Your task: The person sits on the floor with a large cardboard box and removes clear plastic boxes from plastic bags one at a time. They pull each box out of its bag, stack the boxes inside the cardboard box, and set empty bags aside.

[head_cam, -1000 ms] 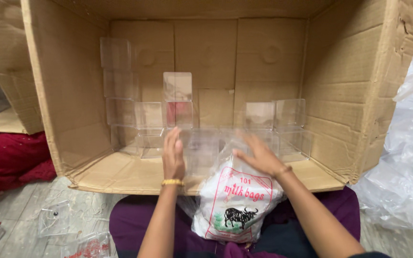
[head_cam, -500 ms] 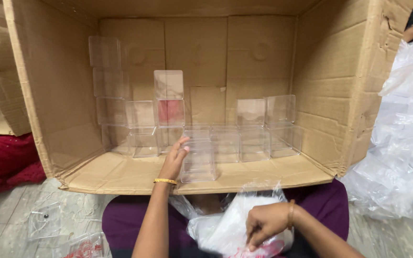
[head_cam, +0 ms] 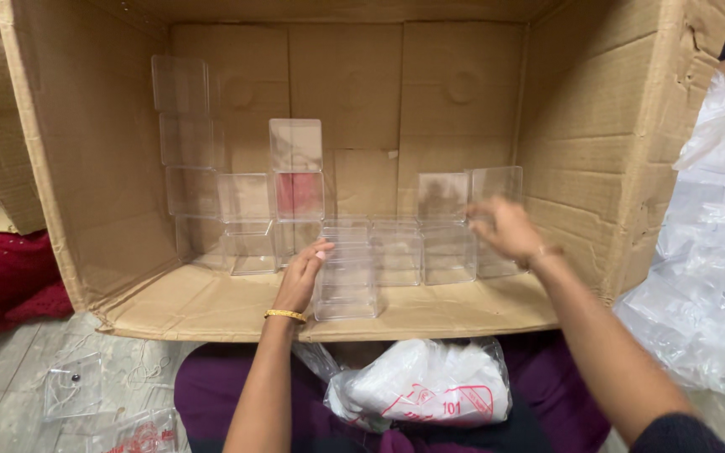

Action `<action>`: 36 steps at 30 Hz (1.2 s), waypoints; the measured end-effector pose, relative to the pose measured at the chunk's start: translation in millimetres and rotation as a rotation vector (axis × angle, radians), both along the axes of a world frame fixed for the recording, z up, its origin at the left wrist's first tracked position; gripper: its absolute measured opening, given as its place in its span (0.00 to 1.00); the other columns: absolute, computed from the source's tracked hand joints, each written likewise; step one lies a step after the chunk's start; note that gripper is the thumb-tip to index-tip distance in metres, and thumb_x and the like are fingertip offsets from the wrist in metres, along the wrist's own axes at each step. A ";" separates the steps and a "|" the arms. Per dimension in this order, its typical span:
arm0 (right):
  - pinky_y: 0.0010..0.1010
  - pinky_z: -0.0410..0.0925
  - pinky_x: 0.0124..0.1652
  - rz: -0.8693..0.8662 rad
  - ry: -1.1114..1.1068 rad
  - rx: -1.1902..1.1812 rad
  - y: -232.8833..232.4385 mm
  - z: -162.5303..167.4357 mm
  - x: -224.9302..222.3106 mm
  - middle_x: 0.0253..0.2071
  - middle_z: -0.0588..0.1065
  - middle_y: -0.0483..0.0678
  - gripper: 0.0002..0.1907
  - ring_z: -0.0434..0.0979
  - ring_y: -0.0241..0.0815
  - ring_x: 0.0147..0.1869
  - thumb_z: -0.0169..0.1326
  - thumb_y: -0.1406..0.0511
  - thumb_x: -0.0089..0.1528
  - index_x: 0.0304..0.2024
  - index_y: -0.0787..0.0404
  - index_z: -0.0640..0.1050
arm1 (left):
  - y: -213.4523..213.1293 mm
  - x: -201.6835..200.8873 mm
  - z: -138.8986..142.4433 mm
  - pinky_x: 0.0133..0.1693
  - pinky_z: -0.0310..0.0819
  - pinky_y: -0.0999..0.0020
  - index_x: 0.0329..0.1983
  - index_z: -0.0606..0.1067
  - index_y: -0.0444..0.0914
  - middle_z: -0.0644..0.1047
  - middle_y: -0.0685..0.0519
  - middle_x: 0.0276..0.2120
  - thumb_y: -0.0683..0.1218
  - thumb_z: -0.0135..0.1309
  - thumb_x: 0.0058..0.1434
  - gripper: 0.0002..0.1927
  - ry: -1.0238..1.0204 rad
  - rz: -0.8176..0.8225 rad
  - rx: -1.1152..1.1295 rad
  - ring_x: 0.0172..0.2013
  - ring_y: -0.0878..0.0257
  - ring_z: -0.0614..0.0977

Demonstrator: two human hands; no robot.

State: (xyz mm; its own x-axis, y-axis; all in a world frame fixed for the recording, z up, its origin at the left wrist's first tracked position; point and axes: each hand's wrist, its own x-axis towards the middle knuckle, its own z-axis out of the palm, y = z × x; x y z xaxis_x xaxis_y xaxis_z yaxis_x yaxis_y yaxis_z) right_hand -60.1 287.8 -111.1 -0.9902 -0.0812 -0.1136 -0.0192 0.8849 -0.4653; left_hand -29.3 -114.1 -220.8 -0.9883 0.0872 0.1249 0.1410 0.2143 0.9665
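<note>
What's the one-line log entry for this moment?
left hand: touching clear box on carton floor | right hand: blurred, at clear boxes by right wall | carton: on its side | white bag: on lap

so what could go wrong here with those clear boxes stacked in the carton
The tall stack of clear boxes at the carton's left wall stands several high and looks unsteady; a bump could topple it.

The right hand is blurred with motion beside the boxes at the right, so it may knock them out of line.

The left hand presses the side of the front clear box, which sits near the carton's front edge and might slide out.
</note>
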 end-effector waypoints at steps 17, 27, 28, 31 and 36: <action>0.58 0.59 0.68 0.026 0.117 0.710 46.7 14.8 -106.0 0.73 0.60 0.53 0.47 0.54 0.62 0.77 0.71 0.55 0.50 0.71 0.45 0.67 | 2.5 2.2 25.6 0.69 0.46 0.50 0.72 0.64 0.51 0.53 0.52 0.77 0.76 0.34 0.58 0.44 -0.333 -0.036 0.118 0.75 0.55 0.52; 0.50 0.53 0.71 0.312 -0.200 0.353 17.0 77.2 -150.1 0.73 0.59 0.55 0.54 0.52 0.59 0.79 0.70 0.51 0.48 0.75 0.36 0.61 | -2.1 -0.2 3.1 0.71 0.43 0.56 0.74 0.61 0.48 0.49 0.44 0.78 0.57 0.66 0.53 0.46 -0.136 -0.204 -0.074 0.77 0.52 0.48; 0.49 0.56 0.71 0.289 -0.243 0.371 5.0 70.6 -150.6 0.74 0.58 0.58 0.53 0.55 0.60 0.78 0.69 0.51 0.49 0.75 0.40 0.62 | -2.1 0.4 3.1 0.71 0.43 0.56 0.74 0.61 0.48 0.49 0.44 0.78 0.57 0.66 0.53 0.46 -0.144 -0.201 -0.071 0.77 0.52 0.48; 0.46 0.58 0.72 0.272 -0.400 0.347 -27.3 45.4 -150.5 0.76 0.55 0.58 0.56 0.58 0.58 0.77 0.67 0.48 0.47 0.76 0.44 0.59 | -2.0 2.6 4.3 0.71 0.43 0.55 0.75 0.60 0.49 0.50 0.43 0.77 0.58 0.65 0.54 0.46 -0.107 -0.208 -0.094 0.77 0.51 0.48; 0.49 0.53 0.72 0.275 -0.621 0.205 -47.2 26.2 -151.5 0.79 0.47 0.47 0.62 0.47 0.51 0.82 0.66 0.45 0.44 0.76 0.42 0.50 | -1.2 4.5 7.5 0.72 0.42 0.55 0.75 0.60 0.50 0.48 0.44 0.79 0.60 0.60 0.58 0.43 -0.155 -0.186 0.008 0.78 0.52 0.47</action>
